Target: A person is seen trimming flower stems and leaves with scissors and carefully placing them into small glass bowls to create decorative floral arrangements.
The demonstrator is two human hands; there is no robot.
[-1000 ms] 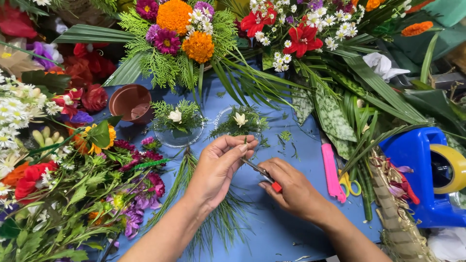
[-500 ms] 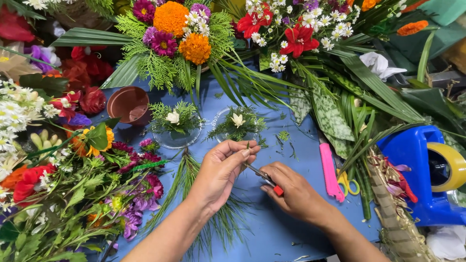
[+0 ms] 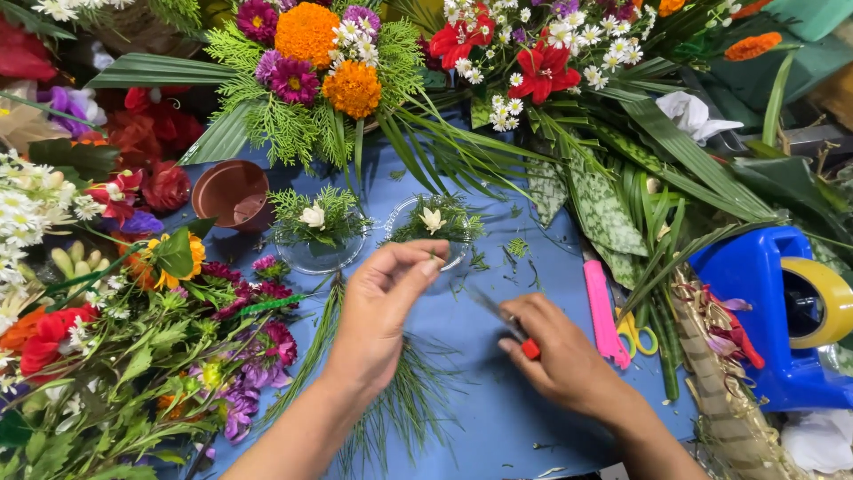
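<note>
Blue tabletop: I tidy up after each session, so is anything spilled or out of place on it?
Yes: small green leaf clippings lie scattered on the blue tabletop beside the clear round dish with a white flower. Long green needle sprigs lie loose under the left hand.

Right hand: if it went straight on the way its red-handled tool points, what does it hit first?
The right hand aims the red-handled tool up and left. First in that line are the left hand fingertips, which seem to pinch a small green sprig. Depth is unclear; the tip may pass just under them.
</note>
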